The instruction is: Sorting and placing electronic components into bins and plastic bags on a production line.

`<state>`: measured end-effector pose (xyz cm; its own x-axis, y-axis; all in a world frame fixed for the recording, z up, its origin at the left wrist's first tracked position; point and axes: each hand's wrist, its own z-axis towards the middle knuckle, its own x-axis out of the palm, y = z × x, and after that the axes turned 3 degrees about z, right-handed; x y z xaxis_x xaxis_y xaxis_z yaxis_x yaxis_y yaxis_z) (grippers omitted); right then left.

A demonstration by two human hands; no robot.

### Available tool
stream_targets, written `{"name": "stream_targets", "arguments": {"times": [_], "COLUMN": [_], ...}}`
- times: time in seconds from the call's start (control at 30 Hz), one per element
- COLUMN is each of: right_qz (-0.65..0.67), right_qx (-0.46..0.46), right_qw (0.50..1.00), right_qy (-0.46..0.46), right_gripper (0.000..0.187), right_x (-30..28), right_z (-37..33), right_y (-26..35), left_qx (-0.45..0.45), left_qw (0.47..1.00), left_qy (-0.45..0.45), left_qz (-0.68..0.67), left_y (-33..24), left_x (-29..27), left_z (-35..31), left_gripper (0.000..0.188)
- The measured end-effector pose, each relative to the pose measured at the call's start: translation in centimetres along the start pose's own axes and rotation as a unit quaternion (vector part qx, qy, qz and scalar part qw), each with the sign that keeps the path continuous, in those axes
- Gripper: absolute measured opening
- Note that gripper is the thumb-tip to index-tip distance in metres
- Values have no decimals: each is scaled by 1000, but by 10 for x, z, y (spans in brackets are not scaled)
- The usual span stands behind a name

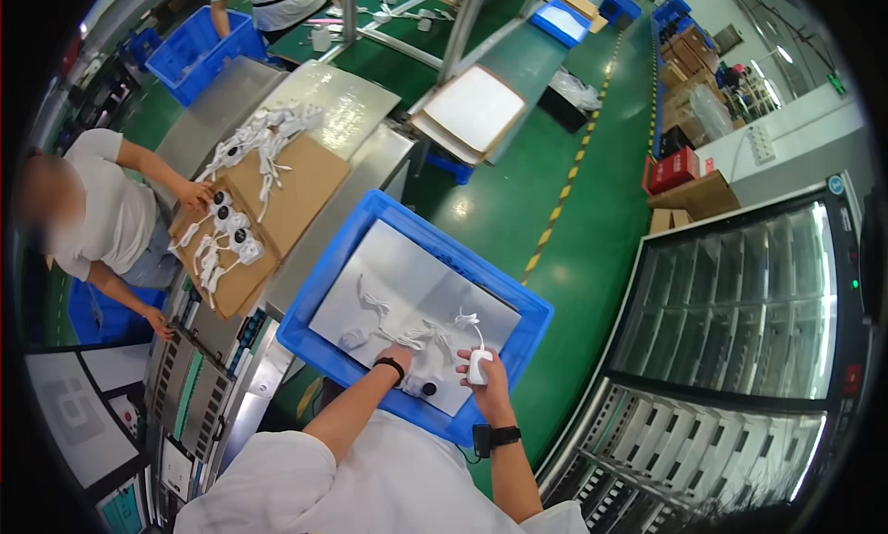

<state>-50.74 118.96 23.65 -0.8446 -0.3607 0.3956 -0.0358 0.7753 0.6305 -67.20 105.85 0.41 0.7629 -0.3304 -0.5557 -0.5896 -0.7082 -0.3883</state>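
A blue plastic bin [535, 323] lies in front of me, with a flat light-grey sheet [407, 247] inside it. On the sheet are several white devices with bundled white cables [421, 333]; one device [427, 389] shows a round black face. My right hand [492, 382], over the bin's right side, is closed around a small rounded white device [478, 368], whose cable rises toward a coiled bundle. My left hand [396, 356] reaches down to the cables at the middle of the sheet. Its fingers are mostly hidden, so its grip does not show.
At the left, a co-worker [120, 201] handles white devices on cardboard [301, 187] beside a conveyor [199, 395]. Another person [277, 2] reaches into a blue crate [199, 49] at the back. A glass-fronted rack [731, 303] stands right; yellow-black tape [569, 173] marks the green floor.
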Motion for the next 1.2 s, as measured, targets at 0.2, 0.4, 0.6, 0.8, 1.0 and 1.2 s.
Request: {"name": "stream_targets", "arguments": {"times": [0.2,0.4,0.6,0.8,1.0,1.2], "right_qz": [15,-347,-587,-743,-750,-792], "right_qx": [-129,-130,-199,-92,-107,-133], "right_qw": [991,929,784,652,636,595], "right_qy": [-19,-5,38,120,147,-38], "right_gripper": [58,63,57,39,38,48], "right_x": [-10,33,23,22,-4,-61], "right_z": [-1,24,60,78,68,48], "right_y": [-13,-40,-108,-121,-111,-123], "left_qx": [155,182,119,21,141,123], "left_qw": [979,969,987,986,970,953], "left_qy": [113,144,41,-126,166,227], "left_qz": [70,84,104,111,103,159], "left_y": [-31,-24,27,59,43,-31], "left_x": [-38,-47,-117,-132,-85,-53], "left_z": [-29,-38,-31,-33,-3,-23], "left_gripper": [35,33,29,38,45,46]}}
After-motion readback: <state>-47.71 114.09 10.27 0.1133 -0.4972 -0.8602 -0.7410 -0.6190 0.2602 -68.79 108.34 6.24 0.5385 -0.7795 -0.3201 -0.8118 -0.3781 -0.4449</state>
